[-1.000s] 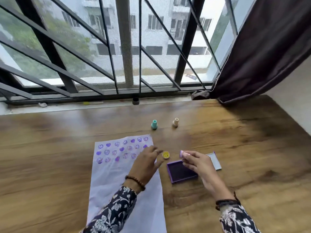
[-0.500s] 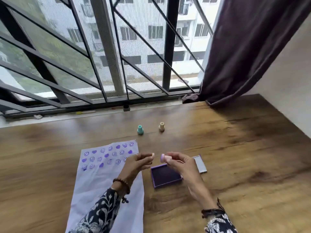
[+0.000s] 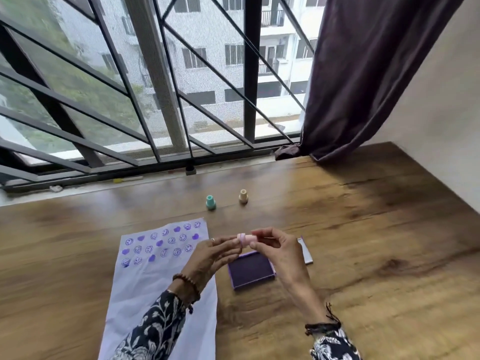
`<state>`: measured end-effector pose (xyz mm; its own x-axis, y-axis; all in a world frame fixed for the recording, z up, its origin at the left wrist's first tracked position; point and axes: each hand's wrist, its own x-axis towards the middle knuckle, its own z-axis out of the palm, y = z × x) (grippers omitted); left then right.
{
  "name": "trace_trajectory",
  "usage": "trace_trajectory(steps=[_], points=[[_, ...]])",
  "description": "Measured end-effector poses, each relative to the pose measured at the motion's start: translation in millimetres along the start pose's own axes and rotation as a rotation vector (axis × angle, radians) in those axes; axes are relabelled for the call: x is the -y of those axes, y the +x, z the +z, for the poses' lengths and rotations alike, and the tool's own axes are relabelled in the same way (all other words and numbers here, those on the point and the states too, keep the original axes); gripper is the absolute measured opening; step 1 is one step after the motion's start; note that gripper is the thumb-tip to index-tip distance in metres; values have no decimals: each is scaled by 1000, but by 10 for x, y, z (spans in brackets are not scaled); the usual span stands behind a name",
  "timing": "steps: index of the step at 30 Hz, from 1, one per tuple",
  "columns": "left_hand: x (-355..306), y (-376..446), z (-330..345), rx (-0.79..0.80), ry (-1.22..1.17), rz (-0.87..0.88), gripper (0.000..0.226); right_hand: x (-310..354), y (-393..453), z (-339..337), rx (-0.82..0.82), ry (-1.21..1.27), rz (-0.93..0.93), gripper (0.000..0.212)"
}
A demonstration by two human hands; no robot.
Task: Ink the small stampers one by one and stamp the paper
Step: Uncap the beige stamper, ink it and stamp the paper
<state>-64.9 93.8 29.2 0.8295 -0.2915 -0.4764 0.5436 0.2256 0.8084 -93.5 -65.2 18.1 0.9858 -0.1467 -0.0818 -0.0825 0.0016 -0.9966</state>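
Both hands have drawn together since a moment ago, the left hand [image 3: 207, 258] leaving the table to meet the right hand [image 3: 279, 252] in the air. Between them lies a small pink stamper [image 3: 246, 239] on its side, pinched by the right thumb and forefinger at one end and by the left fingertips [image 3: 233, 241] at the other. Just below the fingers sits the open purple ink pad [image 3: 251, 271]. Left of them lies the paper [image 3: 145, 279], rowed with purple stamps. Farther off stand a teal stamper [image 3: 210, 202] and a beige stamper [image 3: 243, 196].
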Motion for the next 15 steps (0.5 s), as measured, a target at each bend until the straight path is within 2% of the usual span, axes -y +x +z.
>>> trace_trajectory(steps=[7,10,13,15], points=[[-67,75,20,62,61,45,14,59,74,-83,-8,-11,-7,19],[-50,149,33,74,52,65,18,70,146,-99,-13,25,10,41],[-103,412,27,68,-70,28,19,29,412,-66,-40,75,36,13],[-66,590,37,67,-188,-15,19,-21,571,-46,-24,139,70,14]])
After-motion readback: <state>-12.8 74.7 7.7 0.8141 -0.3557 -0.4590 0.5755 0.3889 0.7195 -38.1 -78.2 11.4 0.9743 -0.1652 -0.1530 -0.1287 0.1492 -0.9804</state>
